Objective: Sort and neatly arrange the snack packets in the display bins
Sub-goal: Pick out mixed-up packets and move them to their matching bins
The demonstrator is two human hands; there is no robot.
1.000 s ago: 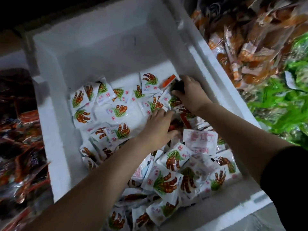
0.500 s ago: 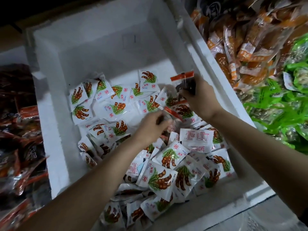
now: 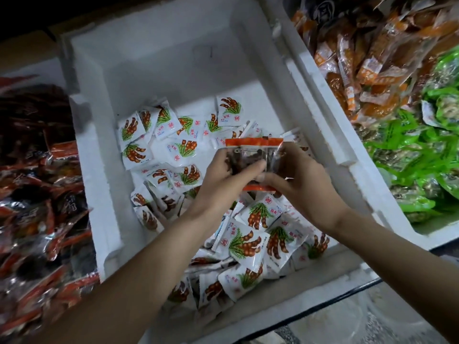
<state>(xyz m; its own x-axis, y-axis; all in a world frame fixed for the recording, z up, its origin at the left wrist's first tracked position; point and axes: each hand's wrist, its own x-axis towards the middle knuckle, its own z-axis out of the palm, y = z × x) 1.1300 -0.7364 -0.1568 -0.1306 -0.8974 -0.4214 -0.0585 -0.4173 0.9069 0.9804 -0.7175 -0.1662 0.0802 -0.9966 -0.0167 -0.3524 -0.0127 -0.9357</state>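
Hands now together; half a second ago we saw them apart, each lifting one packet. Both left hand (image 3: 223,175) and right hand (image 3: 303,184) pinch clear packets (image 3: 250,155): glossy film, orange strips top and bottom, dark lumpy contents. Packets sit at 1 o'clock of left hand, 11 o'clock of right, raised above white foam bin (image 3: 154,58). Below, at 6 o'clock, we note white sachets (image 3: 246,244): flat, square, crinkled, pod print.

White expanded-foam bin (image 3: 161,58): matt, slightly grainy walls. White printed snack sachets (image 3: 244,247): glossy, smooth plastic film. Clear packet with orange-red edges (image 3: 250,152): transparent, shiny, crinkled plastic film.
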